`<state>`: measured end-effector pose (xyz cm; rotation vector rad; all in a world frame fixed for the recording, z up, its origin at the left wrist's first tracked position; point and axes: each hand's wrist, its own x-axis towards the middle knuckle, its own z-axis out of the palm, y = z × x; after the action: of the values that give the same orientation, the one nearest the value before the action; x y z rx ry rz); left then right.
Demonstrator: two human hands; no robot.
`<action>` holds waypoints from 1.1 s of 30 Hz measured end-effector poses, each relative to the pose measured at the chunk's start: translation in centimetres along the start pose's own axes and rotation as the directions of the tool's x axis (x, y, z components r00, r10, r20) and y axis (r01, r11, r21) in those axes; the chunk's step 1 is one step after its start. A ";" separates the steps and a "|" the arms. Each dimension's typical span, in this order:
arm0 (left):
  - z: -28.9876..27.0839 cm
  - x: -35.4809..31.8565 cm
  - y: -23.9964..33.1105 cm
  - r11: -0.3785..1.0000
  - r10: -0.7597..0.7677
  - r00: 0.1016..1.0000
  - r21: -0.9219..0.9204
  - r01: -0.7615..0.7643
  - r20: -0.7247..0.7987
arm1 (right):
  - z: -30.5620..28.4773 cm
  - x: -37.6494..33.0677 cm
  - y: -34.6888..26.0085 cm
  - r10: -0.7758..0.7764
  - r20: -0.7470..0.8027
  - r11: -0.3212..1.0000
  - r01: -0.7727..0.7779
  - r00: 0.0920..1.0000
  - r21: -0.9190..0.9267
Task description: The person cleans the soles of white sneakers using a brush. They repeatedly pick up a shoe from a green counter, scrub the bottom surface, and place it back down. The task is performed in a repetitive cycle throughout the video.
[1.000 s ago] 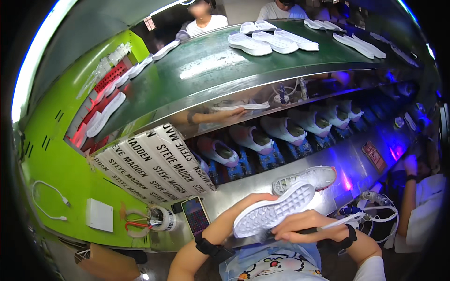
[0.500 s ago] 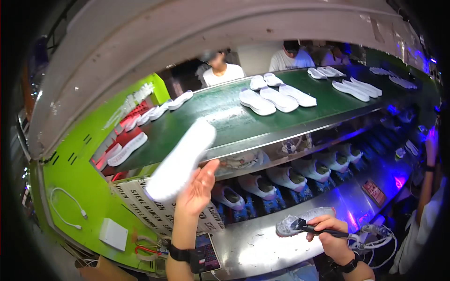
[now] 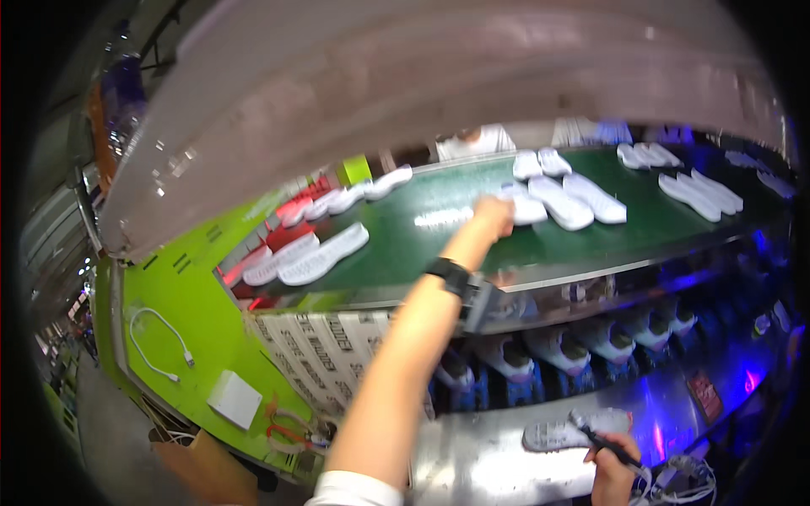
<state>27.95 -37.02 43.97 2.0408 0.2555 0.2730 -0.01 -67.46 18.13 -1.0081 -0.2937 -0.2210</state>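
Observation:
My left hand [image 3: 496,217] reaches over the green conveyor belt [image 3: 405,240], its curled fingers at the near-left edge of a white shoe sole [image 3: 529,209]. Motion smears the fingertips somewhat. Two more white soles [image 3: 561,202] lie just right of it. Low on the right, my right hand [image 3: 616,460] is closed round the black handle of a brush [image 3: 609,445]. The brush's head touches a grey shoe sole [image 3: 557,433] lying on the metal bench [image 3: 481,455].
Three white soles [image 3: 325,255] lie side by side at the belt's left end. Under the belt stands a row of shoes [image 3: 565,350] on blue supports. On the green tabletop are a white box [image 3: 234,399], a white cable [image 3: 156,363] and orange-handled pliers [image 3: 287,432]. People sit across the belt.
The white sole that my left hand held up now rests on the belt's left end. That hand has reached rightward to another sole. My right hand stays at the grey sole with the brush.

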 end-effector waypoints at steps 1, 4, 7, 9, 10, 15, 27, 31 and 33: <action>-1.3 -2.7 -1.4 0.950 0.055 0.998 -0.307 -0.052 0.001 | 0.7 -0.3 -0.6 0.001 -0.062 0.999 0.002 0.998 0.047; -3.1 -14.8 -3.7 0.852 0.125 0.992 -0.509 -0.123 -0.029 | -0.1 -0.1 -2.4 0.013 -0.022 0.996 -0.011 1.000 0.086; -3.4 -26.6 -10.5 0.871 0.219 0.973 -0.463 -0.164 0.069 | 3.2 0.3 -3.7 -0.013 0.188 0.978 -0.026 0.982 0.206; -1.2 -33.0 -15.9 0.852 0.213 0.972 -0.506 -0.133 0.103 | 5.1 -0.8 -2.3 0.031 0.246 0.978 -0.080 0.969 0.192; 0.7 -35.6 -18.5 0.863 0.130 0.981 -0.503 -0.041 0.141 | 6.5 -1.6 -1.4 0.102 0.250 0.976 -0.145 0.963 0.161; 7.3 -41.4 -26.1 0.874 0.128 0.987 -0.459 -0.157 -0.095 | 9.0 -3.8 4.3 0.578 0.052 0.765 -0.563 0.814 0.312; -0.2 -43.0 -38.1 0.915 0.312 0.824 0.384 -0.126 -0.472 | 5.9 -4.3 4.5 0.690 0.008 0.708 -0.677 0.724 0.202; -0.2 -43.2 -38.7 0.923 0.273 0.835 0.375 -0.087 -0.478 | 5.8 -4.4 4.4 0.698 0.003 0.698 -0.682 0.716 0.218; -0.3 -43.4 -40.1 0.958 0.187 0.755 0.287 0.001 -0.628 | 5.7 -4.4 4.0 0.701 -0.005 0.690 -0.675 0.713 0.261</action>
<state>-15.98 -31.11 4.92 2.1624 0.6519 1.0798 -3.64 -60.33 16.30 -0.7954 0.1735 0.4512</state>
